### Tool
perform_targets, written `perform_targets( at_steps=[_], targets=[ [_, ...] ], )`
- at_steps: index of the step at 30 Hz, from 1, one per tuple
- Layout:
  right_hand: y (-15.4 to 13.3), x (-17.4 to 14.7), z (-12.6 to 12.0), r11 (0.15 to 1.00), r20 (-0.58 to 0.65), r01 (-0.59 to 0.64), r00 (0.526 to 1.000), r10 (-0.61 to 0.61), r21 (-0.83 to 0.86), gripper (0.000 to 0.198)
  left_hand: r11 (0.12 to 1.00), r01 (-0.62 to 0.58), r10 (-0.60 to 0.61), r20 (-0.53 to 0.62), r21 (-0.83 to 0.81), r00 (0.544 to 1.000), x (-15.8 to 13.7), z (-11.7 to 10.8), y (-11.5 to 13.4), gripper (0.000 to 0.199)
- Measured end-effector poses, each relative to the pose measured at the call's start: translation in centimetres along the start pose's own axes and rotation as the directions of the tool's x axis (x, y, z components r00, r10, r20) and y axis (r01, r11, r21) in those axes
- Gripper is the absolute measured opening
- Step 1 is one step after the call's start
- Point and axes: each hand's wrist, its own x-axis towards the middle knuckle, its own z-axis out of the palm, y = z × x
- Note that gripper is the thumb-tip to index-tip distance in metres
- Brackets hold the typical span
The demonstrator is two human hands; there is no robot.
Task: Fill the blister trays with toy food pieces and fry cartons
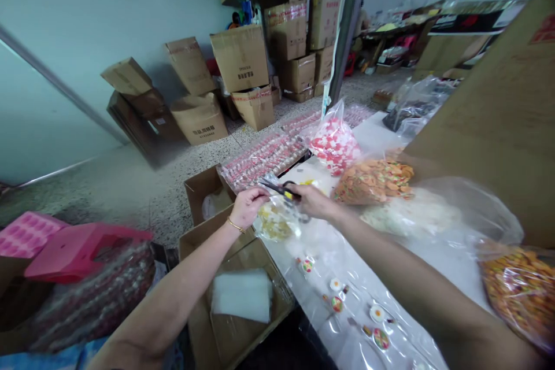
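Note:
My right hand grips a pair of scissors with black and yellow handles, its blades pointing left toward my other hand. With fingers pinched together, my left hand holds the upper edge of a clear plastic bag of yellowish pieces. The bag lies at the table's edge, just below the scissors. Whether the blades touch the plastic cannot be made out. Nearer me, small food-shaped pieces, some like fried eggs, lie on clear plastic sheeting on the white table.
Bags of red-and-white pieces, orange pieces and white pieces line the table's right side. Open cardboard boxes stand left of the table, one holding a stack of clear sleeves. A pink plastic stool is at far left.

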Motion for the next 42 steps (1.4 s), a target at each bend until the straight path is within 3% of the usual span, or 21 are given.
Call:
perform_targets(
  at_steps=[4,8,10,13,16,18,21,23,25,27,30,33,39,42],
  targets=[
    [-1.2,3.0,2.9,1.0,0.005,-0.009,1.0,0.009,0.001,0.028,0.971,0.147,-0.161,-0.061,-0.19,0.985,-1.2,0.5,-1.2,0.011],
    [-0.4,3.1,4.1,0.998,0.002,-0.047,0.999,0.047,-0.053,0.025,0.886,0.209,-0.291,-0.145,-0.414,0.946,-2.2,1.1,-2.4,0.019],
    [-0.1,2.8,4.3,0.999,0.016,-0.041,0.999,0.042,-0.033,0.025,0.882,0.209,-0.297,-0.154,-0.422,0.942,-2.5,1.5,-2.5,0.02],
    [-0.1,2.4,4.4,0.999,0.024,-0.044,0.999,0.044,0.006,0.02,0.967,0.123,-0.162,-0.166,-0.224,0.973,-2.8,1.3,-2.0,0.013],
    [0.0,2.0,4.2,0.999,-0.024,-0.04,0.999,0.041,0.037,0.016,0.991,-0.107,0.115,-0.117,0.077,0.986,-3.4,0.3,-1.2,0.01],
    [0.4,1.2,3.4,0.996,-0.075,-0.029,0.997,0.035,0.081,0.018,0.939,-0.254,0.271,-0.045,0.234,0.962,-4.1,-0.5,-0.9,0.013],
    [1.2,-1.1,1.0,0.98,-0.086,-0.065,0.993,0.082,0.191,0.032,0.83,-0.378,0.392,0.052,0.41,0.918,-5.6,-1.2,-1.0,0.016],
    [1.6,-3.0,-1.2,0.966,-0.031,-0.124,0.99,0.134,0.227,0.042,0.76,-0.403,0.429,0.072,0.509,0.9,-6.7,-1.1,-1.3,0.018],
    [1.8,-4.8,-3.2,0.95,0.105,-0.19,0.98,0.169,0.246,0.049,0.707,-0.397,0.453,0.057,0.585,0.89,-7.7,-0.8,-1.7,0.02],
    [1.8,-6.2,-4.5,0.915,0.323,-0.265,0.932,0.163,0.303,0.055,0.686,-0.388,0.468,0.035,0.616,0.883,-8.4,-0.5,-2.2,0.021],
    [1.8,-7.4,-4.9,0.835,0.617,-0.416,0.777,0.121,0.36,0.062,0.712,-0.386,0.458,0.028,0.586,0.888,-9.1,-0.3,-3.0,0.024],
    [1.9,-7.4,-3.9,0.807,0.747,-0.498,0.656,0.11,0.319,0.068,0.764,-0.378,0.423,0.036,0.523,0.905,-9.5,-0.1,-3.4,0.027],
    [2.3,-5.2,-1.0,0.847,0.791,-0.452,0.609,0.064,0.28,0.073,0.829,-0.363,0.393,0.019,0.425,0.92,-9.7,0.1,-3.0,0.028],
    [2.5,-3.9,-0.5,0.848,0.791,-0.436,0.612,0.034,0.301,0.072,0.845,-0.354,0.378,0.021,0.4,0.926,-9.7,0.2,-2.6,0.027]
  ],
)
